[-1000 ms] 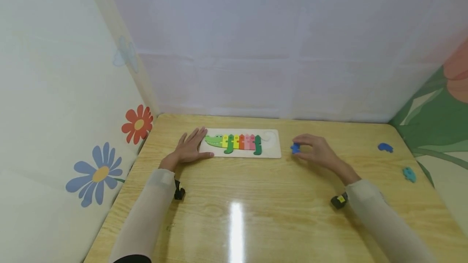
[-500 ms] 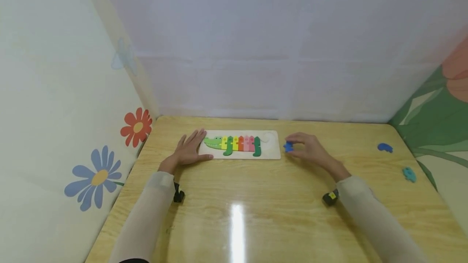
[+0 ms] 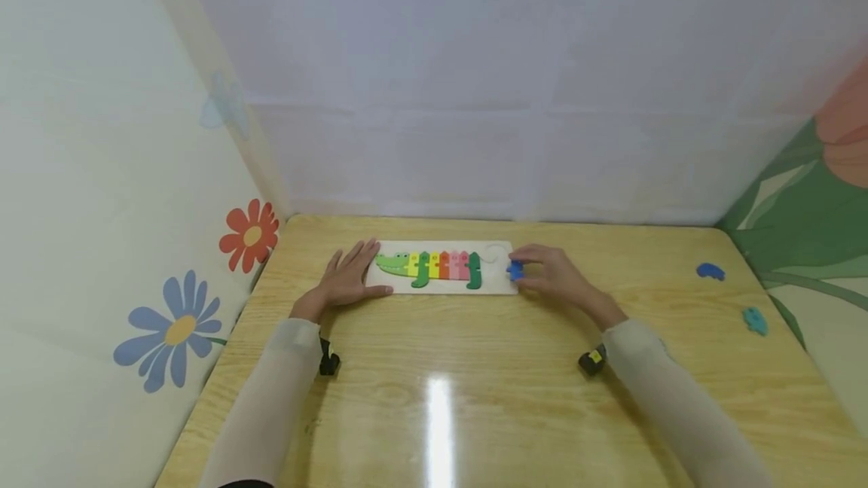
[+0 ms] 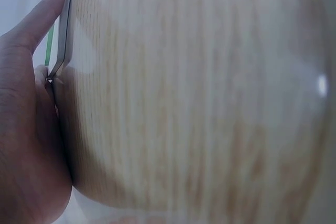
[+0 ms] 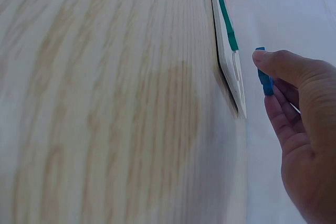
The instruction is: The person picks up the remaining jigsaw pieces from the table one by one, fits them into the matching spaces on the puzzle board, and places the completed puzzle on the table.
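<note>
A pale wooden puzzle board (image 3: 495, 286) lies on the table, carrying a crocodile (image 3: 392, 265) made of coloured pieces: green head, then yellow, green, orange, pink and dark green segments. Its tail recess at the right end holds no piece. My left hand (image 3: 347, 278) rests with spread fingers at the board's left end, the thumb along the near edge. Between thumb and fingers, my right hand (image 3: 559, 276) pinches a blue puzzle piece (image 3: 516, 270) at the board's right end. In the right wrist view this blue piece (image 5: 264, 77) is held above the board's level.
To the right on the table lie a dark blue curved piece (image 3: 710, 271) and a teal piece (image 3: 755, 321). A white cloth wall (image 3: 420, 164) rises behind the table's back edge, and flower-printed panels stand at both sides.
My right hand has moved left with the blue puzzle piece, from beside the board to its right end. My left hand stays at the board's left end.
</note>
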The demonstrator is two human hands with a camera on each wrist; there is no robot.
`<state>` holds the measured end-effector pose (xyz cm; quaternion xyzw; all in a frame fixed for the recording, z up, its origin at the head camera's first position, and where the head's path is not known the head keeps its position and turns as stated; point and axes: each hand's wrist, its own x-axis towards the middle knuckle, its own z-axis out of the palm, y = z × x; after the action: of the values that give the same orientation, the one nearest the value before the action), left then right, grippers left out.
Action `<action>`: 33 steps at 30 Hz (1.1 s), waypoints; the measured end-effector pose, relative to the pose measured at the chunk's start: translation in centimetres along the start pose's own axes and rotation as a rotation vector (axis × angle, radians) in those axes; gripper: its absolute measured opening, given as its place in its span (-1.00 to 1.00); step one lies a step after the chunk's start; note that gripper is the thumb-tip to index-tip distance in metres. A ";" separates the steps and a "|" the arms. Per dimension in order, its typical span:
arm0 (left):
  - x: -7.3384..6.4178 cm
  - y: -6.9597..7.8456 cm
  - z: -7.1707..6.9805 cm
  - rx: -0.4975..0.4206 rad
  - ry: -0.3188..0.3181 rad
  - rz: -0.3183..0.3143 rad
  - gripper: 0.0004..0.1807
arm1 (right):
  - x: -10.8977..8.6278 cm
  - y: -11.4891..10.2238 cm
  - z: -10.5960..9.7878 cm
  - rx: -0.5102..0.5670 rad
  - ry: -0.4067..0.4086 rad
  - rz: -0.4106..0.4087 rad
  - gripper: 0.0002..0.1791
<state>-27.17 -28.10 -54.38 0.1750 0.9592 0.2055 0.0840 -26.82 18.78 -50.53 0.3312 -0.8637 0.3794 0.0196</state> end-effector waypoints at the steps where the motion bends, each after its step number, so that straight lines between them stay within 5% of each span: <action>1: 0.1 -0.1 0.1 0.001 0.002 0.001 0.29 | 0.1 0.0 0.1 -0.002 -0.002 -0.002 -0.45; 33: -0.5 0.8 -0.5 -0.008 0.000 0.007 0.33 | 3.2 -0.4 2.1 0.039 -0.080 0.070 -0.42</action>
<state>-26.54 -27.77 -53.56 0.1780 0.9578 0.2097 0.0838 -28.58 15.44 -50.81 0.3161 -0.8673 0.3831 -0.0350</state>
